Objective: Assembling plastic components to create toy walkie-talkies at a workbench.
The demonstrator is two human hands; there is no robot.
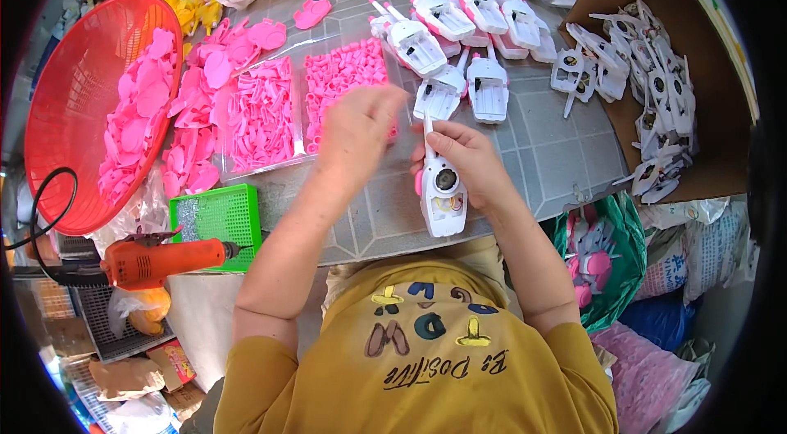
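Note:
My right hand (pixel 474 159) is wrapped round a white toy walkie-talkie (pixel 445 219), held upright with its antenna pointing away from me. The toy has a round black speaker, thin wires in an open recess and a pink part at its left side. My left hand (pixel 354 129) hovers left of the antenna, over the near edge of a tray of small pink caps (pixel 344 65). Its fingers are pinched together and slightly blurred; what they hold, if anything, is hidden. Beyond my right hand lie several white-and-pink toy bodies (pixel 489 88) with open backs.
Left stand a tray of pink clips (pixel 261 118), loose pink covers (pixel 197 94) and a red basket (pixel 49 131). An orange electric screwdriver (pixel 156 262) lies by a green screw basket (pixel 254 225). A cardboard box (pixel 721 122) of white shells and a green bag (pixel 627 245) are at right.

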